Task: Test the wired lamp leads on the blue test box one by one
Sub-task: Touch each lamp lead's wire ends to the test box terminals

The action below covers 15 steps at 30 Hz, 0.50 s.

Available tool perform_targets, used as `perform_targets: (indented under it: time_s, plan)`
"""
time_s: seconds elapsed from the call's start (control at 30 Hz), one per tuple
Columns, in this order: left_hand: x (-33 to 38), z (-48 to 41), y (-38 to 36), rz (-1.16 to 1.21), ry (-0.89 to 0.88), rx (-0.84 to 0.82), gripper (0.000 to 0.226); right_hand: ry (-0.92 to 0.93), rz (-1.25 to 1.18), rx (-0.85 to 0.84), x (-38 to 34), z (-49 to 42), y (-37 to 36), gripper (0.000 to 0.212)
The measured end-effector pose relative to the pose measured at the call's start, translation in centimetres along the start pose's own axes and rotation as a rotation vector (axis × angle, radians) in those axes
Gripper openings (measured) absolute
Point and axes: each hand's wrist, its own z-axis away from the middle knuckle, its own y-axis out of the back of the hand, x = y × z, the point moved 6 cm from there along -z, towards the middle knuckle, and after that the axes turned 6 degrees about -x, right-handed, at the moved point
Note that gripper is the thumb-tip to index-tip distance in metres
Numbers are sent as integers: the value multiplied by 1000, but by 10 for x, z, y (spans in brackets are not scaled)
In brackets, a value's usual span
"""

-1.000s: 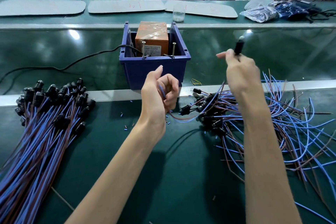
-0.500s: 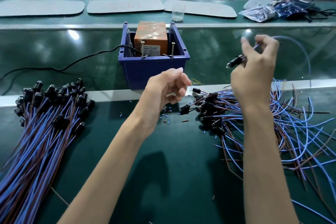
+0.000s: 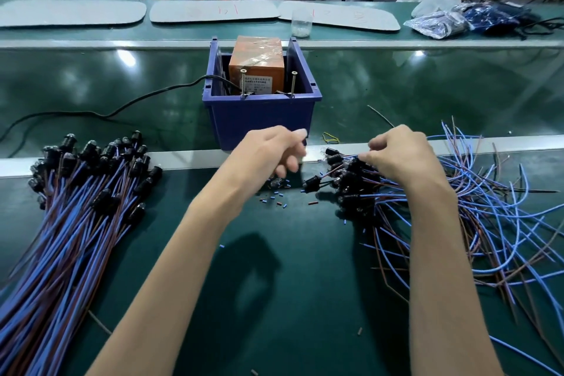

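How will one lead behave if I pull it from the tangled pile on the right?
Probably floppy: the wires in the tangled pile curve loosely. It will likely snag and drag neighbours, since the leads cross each other. The black lamp head looks like the heavier end, so it may dangle.

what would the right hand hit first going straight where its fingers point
The black lamp sockets of the tangled blue-and-brown wire pile, directly ahead of the right hand; it may be touching them.
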Motion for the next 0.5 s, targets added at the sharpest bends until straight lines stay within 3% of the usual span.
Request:
perform_targets:
  time_s: [0.13,0.23,0.37,0.43,0.5]
  plan:
    - [-26,1,56,-488,212,207,26,-11,102,-151,1,-1,-9,37]
    - [-35,14,105,-750,364,461,24,36,82,-81,-4,0,-1,50]
    - [-47,37,159,-882,483,657,42,90,-43,37,-7,2,14,52]
    - [-58,48,181,-899,584,661,56,104,-67,3,-7,1,13,50]
    - [-68,54,195,-844,632,630,52,117,-81,-45,-8,1,10,49]
